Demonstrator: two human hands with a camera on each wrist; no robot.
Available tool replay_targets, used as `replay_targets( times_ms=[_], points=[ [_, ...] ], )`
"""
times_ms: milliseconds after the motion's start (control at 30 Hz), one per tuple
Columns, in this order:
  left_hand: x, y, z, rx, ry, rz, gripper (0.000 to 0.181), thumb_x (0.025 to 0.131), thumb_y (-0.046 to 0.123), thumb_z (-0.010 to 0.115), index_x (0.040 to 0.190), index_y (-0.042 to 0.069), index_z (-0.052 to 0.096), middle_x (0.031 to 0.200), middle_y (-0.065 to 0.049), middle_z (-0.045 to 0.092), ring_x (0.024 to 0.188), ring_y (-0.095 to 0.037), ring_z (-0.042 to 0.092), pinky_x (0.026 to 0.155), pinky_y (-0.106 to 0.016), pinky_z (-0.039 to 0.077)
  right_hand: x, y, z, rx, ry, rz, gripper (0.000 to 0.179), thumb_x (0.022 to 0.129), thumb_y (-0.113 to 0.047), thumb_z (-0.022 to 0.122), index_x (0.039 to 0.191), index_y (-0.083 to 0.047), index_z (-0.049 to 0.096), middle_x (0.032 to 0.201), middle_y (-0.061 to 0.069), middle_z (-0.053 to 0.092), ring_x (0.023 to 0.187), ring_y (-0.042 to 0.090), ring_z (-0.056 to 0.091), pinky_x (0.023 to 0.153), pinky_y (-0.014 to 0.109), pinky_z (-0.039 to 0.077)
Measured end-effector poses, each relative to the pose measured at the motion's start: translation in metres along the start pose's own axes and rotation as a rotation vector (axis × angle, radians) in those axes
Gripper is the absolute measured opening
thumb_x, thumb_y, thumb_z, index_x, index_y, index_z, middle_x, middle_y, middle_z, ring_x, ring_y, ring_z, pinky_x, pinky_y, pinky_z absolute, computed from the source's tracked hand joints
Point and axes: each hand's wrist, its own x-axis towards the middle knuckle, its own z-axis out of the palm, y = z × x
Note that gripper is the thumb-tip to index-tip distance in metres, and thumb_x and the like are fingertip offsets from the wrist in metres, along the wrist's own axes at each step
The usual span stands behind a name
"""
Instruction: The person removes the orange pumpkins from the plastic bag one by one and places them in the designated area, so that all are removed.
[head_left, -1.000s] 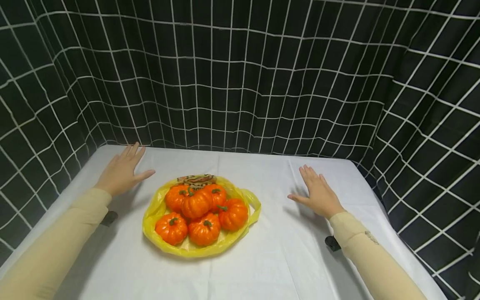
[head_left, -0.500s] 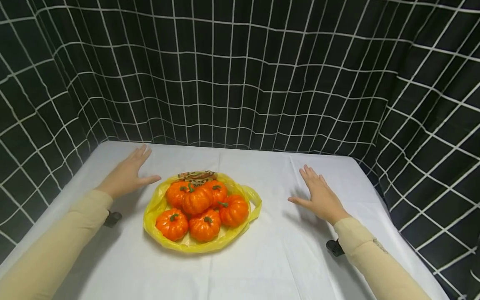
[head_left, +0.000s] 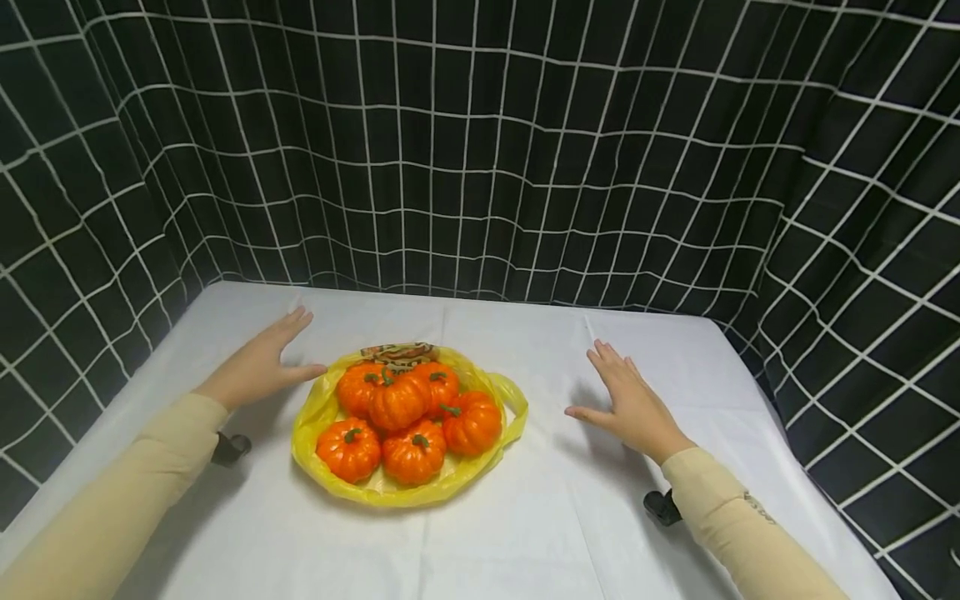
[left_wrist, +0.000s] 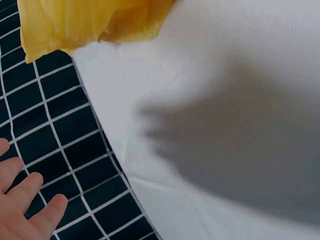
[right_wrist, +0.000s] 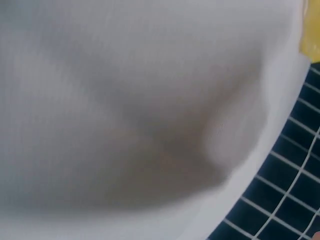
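Observation:
A yellow plastic bag [head_left: 307,450], its mouth spread wide, lies left of the middle of the table. Several small orange pumpkins [head_left: 397,402] with green stems sit inside it, one heaped on top of others. My left hand [head_left: 258,362] is held over the table at the bag's left, fingers extended and thumb pointing toward the rim. Farther off, on the bag's right, my right hand [head_left: 633,404] hovers palm down with its fingers spread. Both hands hold nothing. In the left wrist view the bag's side [left_wrist: 95,25] shows at the top, with left fingers [left_wrist: 27,192] at lower left.
A white cloth [head_left: 510,533] covers the table. Black curtains with a white grid [head_left: 450,150] hang behind it and at both sides. The bag's handle loop [head_left: 516,417] sticks out to the right. Dark wrist cameras [head_left: 663,507] hang under the sleeves.
My left hand has moved right, closer to the bag's rim. My right hand has shifted slightly left. The bag and the pumpkins stay in place on the table.

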Motion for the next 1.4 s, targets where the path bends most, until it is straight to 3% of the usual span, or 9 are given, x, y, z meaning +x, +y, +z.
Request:
replay_targets(
  times_ms=[533, 733, 900, 1400],
  points=[
    [-0.01, 0.009, 0.013, -0.146, 0.011, -0.043, 0.086, 0.087, 0.041, 0.074, 0.154, 0.005, 0.033, 0.163, -0.018, 0.025, 0.147, -0.046, 0.026, 0.119, -0.061, 0.022, -0.006, -0.025, 0.007, 0.073, -0.024, -0.034, 0.102, 0.08, -0.058, 0.074, 0.156, -0.006, 0.03, 0.166, 0.014, 0.02, 0.154, 0.034, 0.018, 0.125, 0.05, 0.015],
    [-0.013, 0.012, 0.016, -0.159, 0.012, -0.095, 0.086, 0.088, 0.041, 0.072, 0.156, 0.009, 0.03, 0.159, -0.021, 0.033, 0.135, -0.052, 0.043, 0.11, -0.064, 0.038, -0.008, -0.036, 0.008, 0.11, 0.009, -0.049, 0.101, 0.079, -0.055, 0.077, 0.157, -0.011, 0.029, 0.167, 0.01, 0.021, 0.154, 0.031, 0.018, 0.124, 0.052, 0.018],
    [-0.013, 0.011, 0.021, -0.173, 0.027, -0.101, 0.082, 0.089, 0.039, 0.072, 0.153, 0.004, 0.035, 0.156, -0.024, 0.037, 0.127, -0.053, 0.051, 0.104, -0.061, 0.046, -0.012, -0.046, 0.012, 0.169, 0.039, -0.043, 0.098, 0.079, -0.051, 0.078, 0.156, -0.013, 0.031, 0.166, 0.011, 0.023, 0.153, 0.035, 0.021, 0.122, 0.056, 0.022],
    [-0.016, 0.011, 0.032, -0.289, 0.049, -0.144, 0.074, 0.09, 0.037, 0.071, 0.149, 0.003, 0.042, 0.146, -0.029, 0.048, 0.122, -0.049, 0.057, 0.101, -0.054, 0.049, -0.013, -0.072, 0.024, 0.284, 0.042, -0.06, 0.096, 0.078, -0.046, 0.082, 0.155, -0.015, 0.034, 0.164, 0.006, 0.029, 0.15, 0.034, 0.029, 0.121, 0.054, 0.027]
  ],
)
